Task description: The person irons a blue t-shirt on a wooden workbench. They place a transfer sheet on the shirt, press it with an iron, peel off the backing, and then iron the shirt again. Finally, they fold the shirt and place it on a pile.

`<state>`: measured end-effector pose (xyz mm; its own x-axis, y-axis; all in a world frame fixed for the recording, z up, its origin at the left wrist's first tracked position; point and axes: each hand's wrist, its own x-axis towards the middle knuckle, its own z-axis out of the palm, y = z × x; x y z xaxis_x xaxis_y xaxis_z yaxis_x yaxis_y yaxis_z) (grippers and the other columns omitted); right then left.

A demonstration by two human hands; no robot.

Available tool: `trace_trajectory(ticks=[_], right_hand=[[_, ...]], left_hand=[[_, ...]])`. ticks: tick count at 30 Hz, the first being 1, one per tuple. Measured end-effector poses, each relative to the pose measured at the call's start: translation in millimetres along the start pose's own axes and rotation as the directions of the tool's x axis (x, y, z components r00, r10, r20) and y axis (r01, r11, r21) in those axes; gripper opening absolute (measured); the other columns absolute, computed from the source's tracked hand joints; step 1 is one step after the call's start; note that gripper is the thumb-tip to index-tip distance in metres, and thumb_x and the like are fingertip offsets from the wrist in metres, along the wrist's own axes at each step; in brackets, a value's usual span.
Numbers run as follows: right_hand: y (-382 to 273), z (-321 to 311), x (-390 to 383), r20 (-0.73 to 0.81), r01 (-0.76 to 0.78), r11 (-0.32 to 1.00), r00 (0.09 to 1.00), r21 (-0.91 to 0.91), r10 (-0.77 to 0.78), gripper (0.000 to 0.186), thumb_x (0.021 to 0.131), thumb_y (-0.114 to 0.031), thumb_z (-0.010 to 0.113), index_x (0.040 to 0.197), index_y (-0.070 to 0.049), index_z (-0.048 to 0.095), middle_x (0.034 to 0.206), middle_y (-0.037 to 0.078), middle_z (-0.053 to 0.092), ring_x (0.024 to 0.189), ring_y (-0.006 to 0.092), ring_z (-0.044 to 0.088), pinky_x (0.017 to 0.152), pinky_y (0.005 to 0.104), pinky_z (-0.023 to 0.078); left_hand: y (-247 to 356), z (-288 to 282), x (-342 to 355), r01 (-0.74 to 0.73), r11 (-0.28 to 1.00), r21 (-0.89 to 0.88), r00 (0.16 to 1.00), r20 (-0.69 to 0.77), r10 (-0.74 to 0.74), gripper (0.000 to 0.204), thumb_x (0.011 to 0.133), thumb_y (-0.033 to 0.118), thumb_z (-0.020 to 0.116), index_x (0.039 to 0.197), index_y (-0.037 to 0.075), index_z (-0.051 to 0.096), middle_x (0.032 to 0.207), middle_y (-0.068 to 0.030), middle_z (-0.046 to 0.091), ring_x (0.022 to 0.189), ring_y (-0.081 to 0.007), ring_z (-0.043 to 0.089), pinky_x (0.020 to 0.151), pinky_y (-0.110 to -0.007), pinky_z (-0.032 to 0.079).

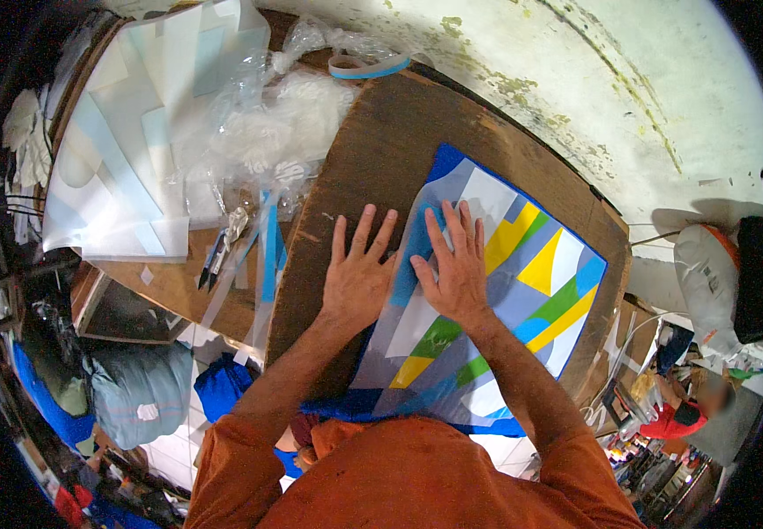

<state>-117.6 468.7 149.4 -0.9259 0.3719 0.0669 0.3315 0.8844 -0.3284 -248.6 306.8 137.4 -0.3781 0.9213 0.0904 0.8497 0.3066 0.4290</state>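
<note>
2 grips (pixel 361 280) (pixel 454 275), 1 multicol. print (pixel 509 310)

The bare left hand (pixel 359 278) lies palm down near the frame's centre, splayed upward; the bare right hand (pixel 454 271), likewise flat, lies just right of it. The left forearm (pixel 295 354) slants in from lower left, the right forearm (pixel 522 375) from lower right.

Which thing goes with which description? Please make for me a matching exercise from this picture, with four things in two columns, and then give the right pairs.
Column one:
1. Right hand
2. Wall
3. Left hand
4. Shirt

Column two:
A. Pale, with stains
B. Spread on the colourful sheet
C. Orange
D. Mostly over the brown board

Right pairs: 1-B, 2-A, 3-D, 4-C
</note>
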Motion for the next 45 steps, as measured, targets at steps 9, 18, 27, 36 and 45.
trace_trajectory(ticks=[9, 18, 27, 36, 45], right_hand=[[-2.7, 1.1, 3.2, 0.001, -0.052, 0.998, 0.999, 0.025, 0.052, 0.074, 0.098, -0.044, 0.064, 0.160, -0.010, 0.042, 0.168, 0.021, 0.029, 0.157, 0.0478, 0.021, 0.123, 0.0697, 0.014], [0.9, 12.6, 13.7, 0.005, -0.044, 0.995, 0.999, -0.085, 0.045, 0.082, 0.093, -0.060, 0.066, 0.159, -0.017, 0.045, 0.168, 0.017, 0.031, 0.157, 0.0457, 0.021, 0.121, 0.0747, 0.009], [0.4, 11.7, 13.7, 0.009, -0.036, 0.998, 0.999, -0.043, 0.036, 0.107, 0.073, -0.071, 0.079, 0.159, -0.017, 0.045, 0.168, 0.017, 0.030, 0.157, 0.0458, 0.020, 0.121, 0.0755, 0.007], [3.5, 15.4, 12.4, 0.004, -0.003, 0.996, 1.000, -0.091, 0.003, 0.111, 0.073, -0.077, 0.075, 0.160, -0.017, 0.042, 0.168, 0.017, 0.030, 0.157, 0.0458, 0.020, 0.120, 0.0762, 0.009], [0.2, 11.5, 13.9, 0.062, -0.007, 0.992, 0.998, -0.128, 0.015, 0.115, 0.074, -0.075, 0.077, 0.163, -0.015, 0.037, 0.168, 0.019, 0.027, 0.157, 0.0447, 0.017, 0.121, 0.0737, 0.009]], left_hand=[[-11.0, -7.8, -2.4, 0.021, 0.998, 0.060, 1.000, 0.013, -0.022, 0.050, 0.100, 0.035, 0.063, 0.150, 0.031, 0.058, 0.169, -0.0119, 0.035, 0.159, -0.0432, 0.020, 0.124, -0.071, 0.012], [-9.8, -10.2, -1.0, 0.009, 0.996, 0.089, 1.000, -0.002, -0.009, 0.044, 0.103, 0.035, 0.058, 0.146, 0.026, 0.062, 0.166, -0.0126, 0.039, 0.158, -0.0413, 0.023, 0.125, -0.069, 0.011], [8.8, -12.4, -47.8, 0.235, 0.971, -0.049, 0.971, -0.039, -0.237, 0.053, 0.102, 0.027, 0.062, 0.151, 0.010, 0.054, 0.165, -0.0179, 0.039, 0.157, -0.0422, 0.027, 0.126, -0.067, 0.015], [55.0, -0.6, -105.1, 0.261, 0.964, -0.051, 0.965, -0.016, -0.262, 0.049, 0.097, 0.030, 0.070, 0.144, 0.016, 0.063, 0.165, -0.0202, 0.040, 0.156, -0.0458, 0.027, 0.124, -0.070, 0.015], [63.1, 6.8, -121.9, 0.266, 0.957, -0.116, 0.958, -0.078, -0.276, 0.044, 0.092, 0.024, 0.076, 0.135, 0.016, 0.068, 0.160, -0.0111, 0.049, 0.154, -0.0397, 0.036, 0.124, -0.068, 0.020]])
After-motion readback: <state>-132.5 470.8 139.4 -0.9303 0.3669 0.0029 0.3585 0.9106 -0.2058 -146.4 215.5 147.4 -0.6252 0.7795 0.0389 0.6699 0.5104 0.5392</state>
